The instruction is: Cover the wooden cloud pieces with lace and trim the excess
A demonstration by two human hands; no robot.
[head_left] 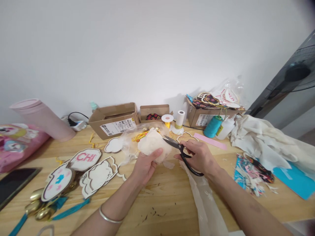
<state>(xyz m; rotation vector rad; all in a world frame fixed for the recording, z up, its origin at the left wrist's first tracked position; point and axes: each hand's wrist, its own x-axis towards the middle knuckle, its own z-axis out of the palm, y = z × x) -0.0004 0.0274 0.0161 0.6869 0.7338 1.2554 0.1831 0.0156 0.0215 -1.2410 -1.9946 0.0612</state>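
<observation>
My left hand [147, 168] is closed on a cream, cloud-shaped piece of fabric [150, 143], thumb on top, above the middle of the table. My right hand [198, 157] grips black-handled scissors [174, 143], whose blades point left at the right edge of the fabric piece. Below the right hand a long strip of pale sheer fabric [203, 200] hangs toward the table's front. Small fabric offcuts [168, 164] lie just under the left hand's piece. Behind it sits a clear plastic bag [128, 144] with yellow and red cord inside.
At left lie cloud-shaped plaques [86, 159], brass bells [36, 208], a phone [18, 183] and a pink tumbler [46, 118]. Cardboard boxes [113, 119] and thread spools [213, 126] line the wall. Scraps [254, 173], blue sheets [292, 180] and cream cloth [261, 136] lie at right.
</observation>
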